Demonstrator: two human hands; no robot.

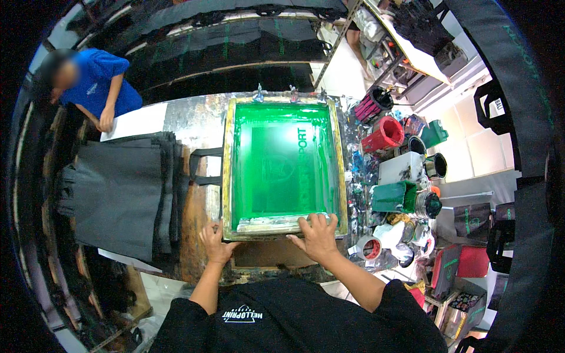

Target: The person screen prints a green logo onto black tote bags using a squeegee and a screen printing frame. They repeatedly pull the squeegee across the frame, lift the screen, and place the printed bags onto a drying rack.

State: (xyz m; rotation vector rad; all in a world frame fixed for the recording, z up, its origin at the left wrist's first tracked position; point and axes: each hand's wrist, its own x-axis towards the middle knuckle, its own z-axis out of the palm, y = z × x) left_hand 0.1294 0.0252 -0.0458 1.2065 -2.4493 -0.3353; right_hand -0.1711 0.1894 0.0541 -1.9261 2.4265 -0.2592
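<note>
A screen printing frame (pixel 337 153) with green ink over its mesh lies flat on the worktable. Along its near inner side rests a pale squeegee bar (pixel 265 225). My right hand (pixel 319 237) is closed over the near edge by the right corner, fingers on top beside the bar and thumb in front. At the near left corner my left hand (pixel 216 243) is closed, with bent fingers along the side and thumb at the front edge. From under the frame a black fabric bag shows its handle (pixel 203 166) on the left; the rest is mostly hidden.
A stack of black bags (pixel 120 197) lies left on the table. Beyond it a person in blue (pixel 101 82) leans in. Ink containers, including a red bucket (pixel 382 135) and a green one (pixel 393 197), and a tape roll (pixel 369 247) crowd the right. Racks (pixel 235 67) hold black bags behind.
</note>
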